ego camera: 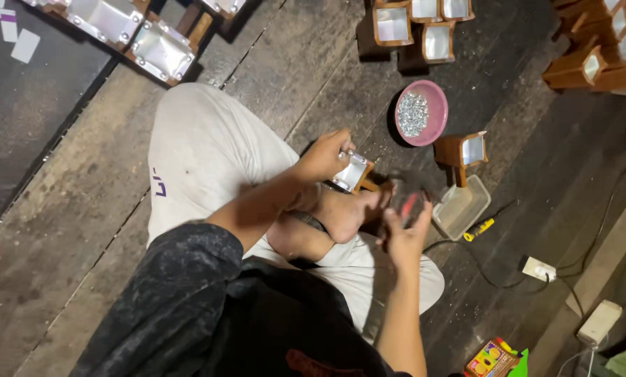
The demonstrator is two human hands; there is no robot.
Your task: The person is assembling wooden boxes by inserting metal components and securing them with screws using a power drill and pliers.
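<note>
left hand (325, 155) grips box (351, 172) | right hand (405, 234) beside box, pinching blurred tool (405, 202) | risk — box (propped on foot) may slip

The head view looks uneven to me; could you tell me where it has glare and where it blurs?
In the head view, glare whitens the metal faces of the wooden boxes at top left; the right hand and the reddish thing it holds are motion-blurred; the left hand and the pink bowl read sharp.
</note>
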